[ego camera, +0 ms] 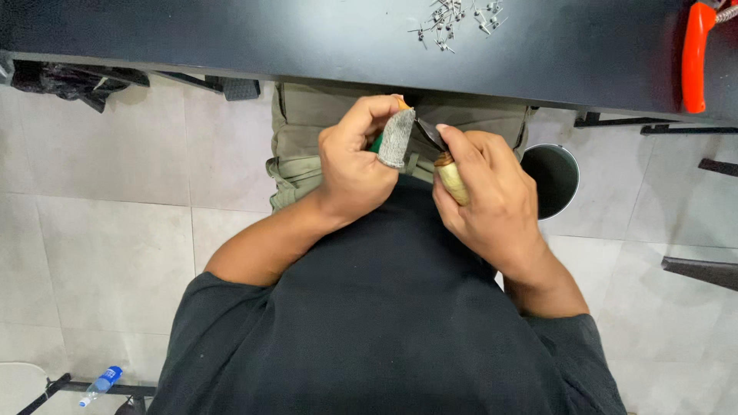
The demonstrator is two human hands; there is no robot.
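Note:
My left hand (355, 157) is closed around a small object with green and orange parts (401, 102), mostly hidden by the fingers. A grey fabric guard (397, 138) covers its thumb. My right hand (487, 192) grips a knife by its pale wooden handle (451, 179). The dark blade (431, 134) points up and left, touching the guarded thumb and the small object. Both hands are held close together above my lap, just in front of the black table's edge (323, 65).
Several small metal pins (455, 19) lie scattered on the black table. An orange-handled tool (696, 54) rests at the table's right end. A round black bin (552, 178) stands on the tiled floor right of my legs. A plastic bottle (101, 384) lies bottom left.

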